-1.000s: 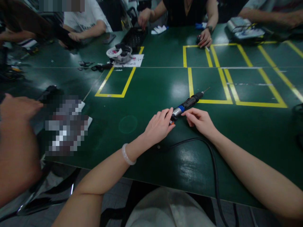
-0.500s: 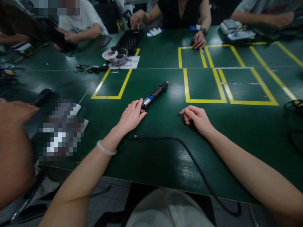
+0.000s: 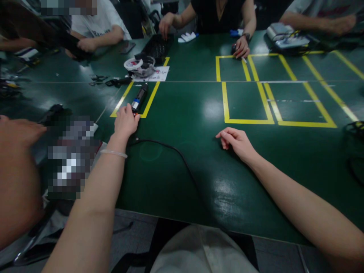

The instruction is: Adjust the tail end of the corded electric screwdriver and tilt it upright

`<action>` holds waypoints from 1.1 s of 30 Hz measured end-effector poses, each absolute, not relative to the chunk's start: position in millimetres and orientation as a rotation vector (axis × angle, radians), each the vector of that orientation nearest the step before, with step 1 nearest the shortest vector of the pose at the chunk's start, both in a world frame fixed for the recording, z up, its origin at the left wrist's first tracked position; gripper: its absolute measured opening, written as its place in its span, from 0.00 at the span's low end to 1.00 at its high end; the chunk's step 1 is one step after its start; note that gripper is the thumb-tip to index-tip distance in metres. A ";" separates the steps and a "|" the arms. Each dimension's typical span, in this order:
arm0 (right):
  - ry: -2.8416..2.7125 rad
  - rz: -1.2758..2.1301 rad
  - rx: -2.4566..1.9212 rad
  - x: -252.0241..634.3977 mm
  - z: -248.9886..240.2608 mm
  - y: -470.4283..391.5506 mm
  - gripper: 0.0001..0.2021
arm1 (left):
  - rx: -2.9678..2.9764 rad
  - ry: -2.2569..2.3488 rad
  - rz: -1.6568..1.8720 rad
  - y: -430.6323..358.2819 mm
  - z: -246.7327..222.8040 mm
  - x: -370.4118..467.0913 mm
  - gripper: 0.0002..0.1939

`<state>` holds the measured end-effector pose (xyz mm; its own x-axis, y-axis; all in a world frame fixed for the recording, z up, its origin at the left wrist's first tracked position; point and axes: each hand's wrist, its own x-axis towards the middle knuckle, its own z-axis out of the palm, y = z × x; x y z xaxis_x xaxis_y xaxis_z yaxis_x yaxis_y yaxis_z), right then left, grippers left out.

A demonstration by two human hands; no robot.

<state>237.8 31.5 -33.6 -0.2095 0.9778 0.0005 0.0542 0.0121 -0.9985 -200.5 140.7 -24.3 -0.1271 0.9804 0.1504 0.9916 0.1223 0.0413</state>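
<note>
My left hand [image 3: 126,120] is closed around the rear of an electric screwdriver [image 3: 140,98], black with a silver and blue band. The tool points away from me, over the yellow-taped rectangle [image 3: 113,112] at the left. From its rear a black cord [image 3: 170,147] curves across the green table [image 3: 176,182] towards my lap. My right hand [image 3: 234,141] rests on the table at the right, its fingers loosely curled together and nothing in them. It lies below another taped rectangle [image 3: 250,121], apart from the screwdriver.
Tape rolls [image 3: 133,65] and a paper [image 3: 163,74] lie beyond the screwdriver, near a black tray [image 3: 156,47]. A neighbour's arm [image 3: 17,170] is close on the left. Across the table, a co-worker's hand [image 3: 241,47] holds a small dark object. Grey devices [image 3: 280,32] stand far right.
My left hand has moved the screwdriver left and away from me, from mid-table into the left taped rectangle. The cord has followed it. My right hand has stayed put.
</note>
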 end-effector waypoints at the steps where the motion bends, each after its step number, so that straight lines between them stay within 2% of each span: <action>1: -1.412 1.333 -1.140 237.7 -33.4 31.5 0.20 | -1.997 -2.300 -0.197 143.8 -24.0 -204.3 0.36; 13: -1.446 1.333 -1.141 237.2 -33.0 30.1 0.20 | -1.907 -2.270 -0.077 146.9 -26.9 -201.4 0.38; 19: -1.455 1.339 -1.139 237.3 -33.2 29.5 0.20 | -1.967 -2.281 -0.145 146.8 -25.2 -205.2 0.43; 25: -1.462 1.324 -1.147 236.9 -32.8 28.2 0.20 | -1.938 -2.347 -0.232 142.9 -22.8 -201.8 0.32; 33: -1.461 1.319 -1.165 235.0 -33.2 29.8 0.20 | -1.997 -2.307 -0.231 120.2 -19.5 -177.9 0.29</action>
